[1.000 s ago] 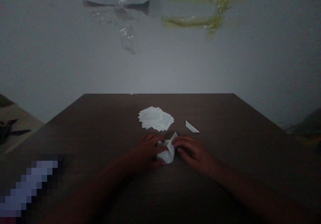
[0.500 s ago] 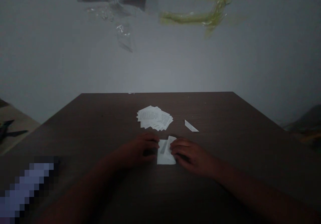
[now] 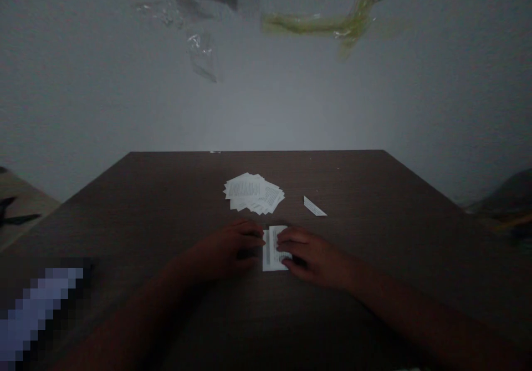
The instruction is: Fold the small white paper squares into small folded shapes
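Note:
A small printed piece of paper (image 3: 266, 257) lies on the table between my hands, its right side folded over leftward as a flap that leaves a strip at the left uncovered. My right hand (image 3: 318, 254) is on the flap, fingers over its right part and thumb low near the bottom right corner. At the left edge of the paper, my left hand (image 3: 233, 249) rests with fingers apart, fingertips touching that edge. Beyond my hands a fanned pile of printed paper pieces (image 3: 254, 192) lies on the table. To its right is a narrow folded paper strip (image 3: 315, 206) with slanted ends.
The dark brown table (image 3: 174, 188) reaches to a pale wall (image 3: 266, 105) carrying clear and yellow tape (image 3: 307, 25). A pixelated bluish object (image 3: 37, 310) is at the lower left. Dark items (image 3: 19, 219) lie on a lighter surface beyond the table's left edge.
The paper's flap, tilted before, now lies straight and flatter, farther left over the sheet. My right hand has shifted slightly left with it; my left hand has barely moved. The view has tilted slightly.

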